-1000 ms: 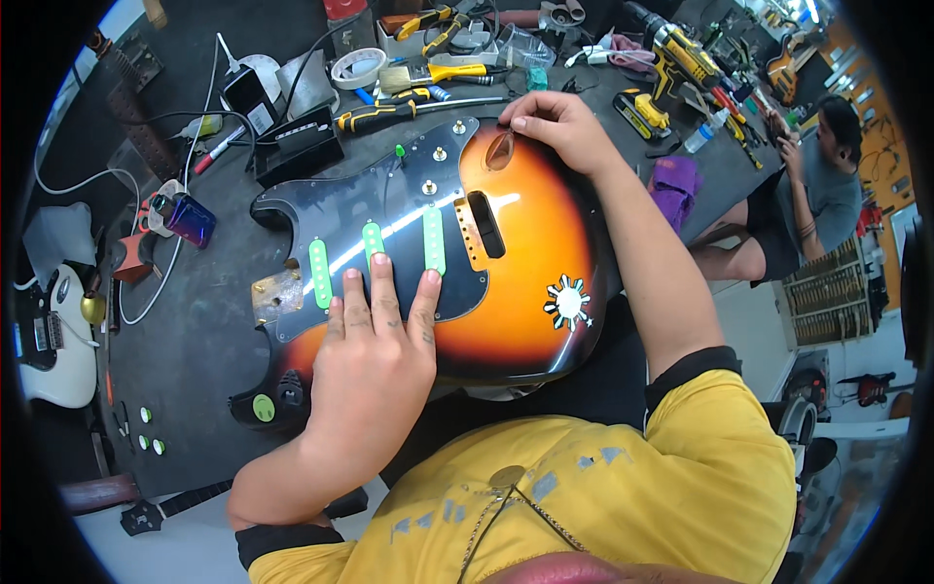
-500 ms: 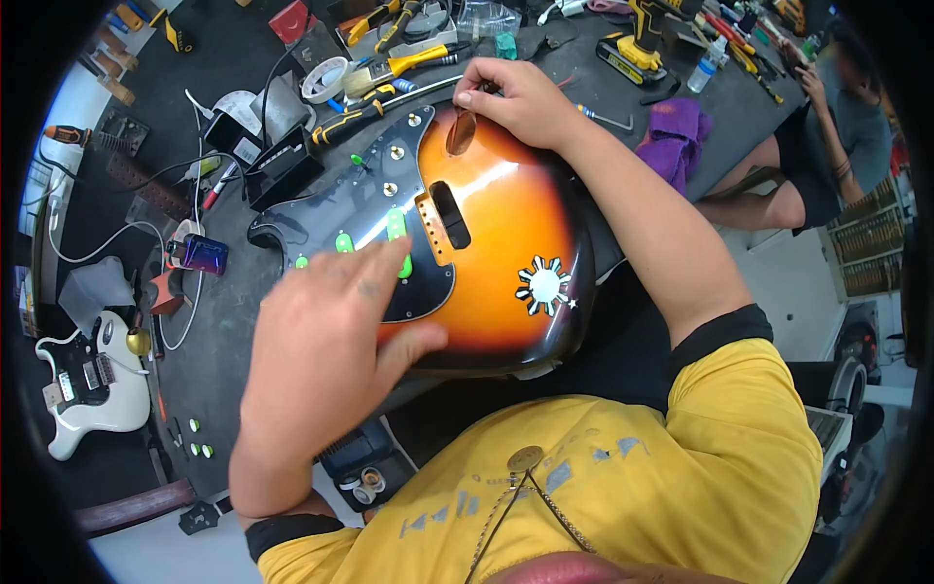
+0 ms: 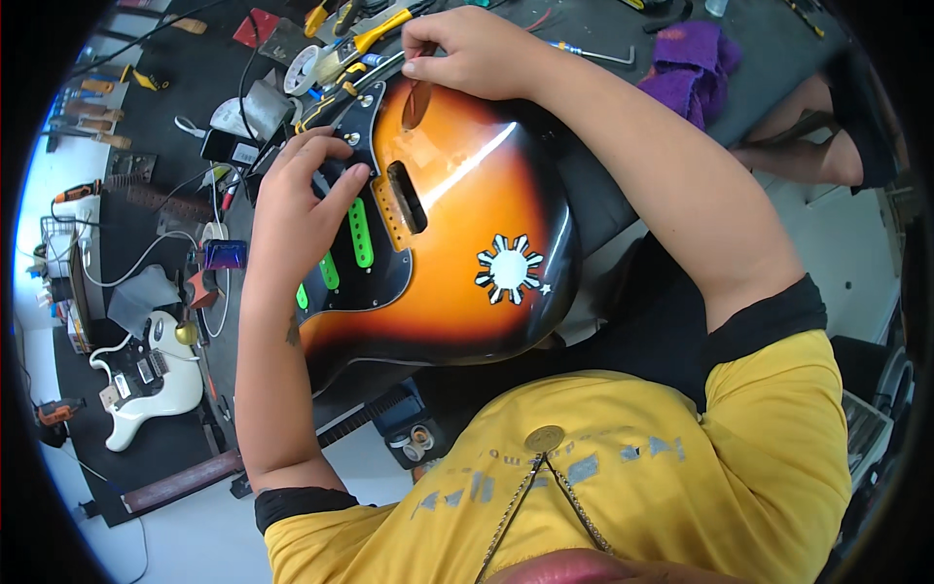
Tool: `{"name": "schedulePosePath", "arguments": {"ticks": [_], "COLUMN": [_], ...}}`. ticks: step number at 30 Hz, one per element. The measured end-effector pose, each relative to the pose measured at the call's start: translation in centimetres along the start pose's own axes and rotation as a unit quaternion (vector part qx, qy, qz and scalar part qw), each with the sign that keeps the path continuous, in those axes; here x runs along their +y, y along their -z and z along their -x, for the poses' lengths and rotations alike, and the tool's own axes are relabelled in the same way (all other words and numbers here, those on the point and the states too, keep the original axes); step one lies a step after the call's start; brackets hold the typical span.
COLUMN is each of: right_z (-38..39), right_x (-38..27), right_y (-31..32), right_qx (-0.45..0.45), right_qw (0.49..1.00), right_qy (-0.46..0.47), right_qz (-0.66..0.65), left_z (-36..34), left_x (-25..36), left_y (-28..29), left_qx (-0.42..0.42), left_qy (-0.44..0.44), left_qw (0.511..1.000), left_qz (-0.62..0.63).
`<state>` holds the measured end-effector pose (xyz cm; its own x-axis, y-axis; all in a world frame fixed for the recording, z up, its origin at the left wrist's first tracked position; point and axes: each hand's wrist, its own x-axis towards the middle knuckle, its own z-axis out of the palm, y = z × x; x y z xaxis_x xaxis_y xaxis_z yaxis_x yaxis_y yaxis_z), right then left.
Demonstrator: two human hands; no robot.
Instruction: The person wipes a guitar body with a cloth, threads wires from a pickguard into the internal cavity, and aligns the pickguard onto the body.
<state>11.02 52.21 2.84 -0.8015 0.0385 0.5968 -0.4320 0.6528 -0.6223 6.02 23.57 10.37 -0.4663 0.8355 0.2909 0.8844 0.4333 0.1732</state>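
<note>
An electric guitar body (image 3: 457, 185) with a sunburst finish lies across the bench edge in front of me. Its black pickguard (image 3: 384, 287) carries bright green pickups (image 3: 360, 234) and metal control posts (image 3: 366, 100). My left hand (image 3: 306, 185) is over the pickguard near the posts, its fingers bent and its thumb apart from them; the spot beneath is covered. At the body's far edge my right hand (image 3: 472, 54) pinches something too small to make out, beside the oval jack hole (image 3: 416, 104). A white sun sticker (image 3: 509, 270) decorates the body.
A white guitar body (image 3: 156, 384) lies at the left. Behind the work are a yellow-handled brush (image 3: 384, 32), a tape roll (image 3: 304, 70) and cables. A purple cloth (image 3: 691, 68) and a hex key (image 3: 608, 54) sit far right. Another person's legs (image 3: 808, 136) show at the right.
My left hand has moved away from me, from above the pickups to the control posts. My right hand stays at the jack hole. The view has shifted, moving the guitar slightly left.
</note>
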Motion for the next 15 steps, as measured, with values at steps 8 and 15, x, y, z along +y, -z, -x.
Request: {"name": "schedulePosePath", "arguments": {"ticks": [8, 15], "right_z": [0.16, -0.03], "right_x": [-0.44, -0.07], "right_y": [-0.24, -0.06], "right_qx": [0.016, 0.034], "right_qw": [1.0, 0.996], "right_qy": [0.022, 0.059], "right_qz": [0.003, 0.053], "left_z": [0.56, 0.33], "left_x": [-0.24, 0.19], "left_y": [-0.36, -0.59], "left_qx": [-0.033, -0.054], "left_qy": [0.046, 0.042], "left_qw": [0.998, 0.998], "left_qz": [0.02, -0.006]}}
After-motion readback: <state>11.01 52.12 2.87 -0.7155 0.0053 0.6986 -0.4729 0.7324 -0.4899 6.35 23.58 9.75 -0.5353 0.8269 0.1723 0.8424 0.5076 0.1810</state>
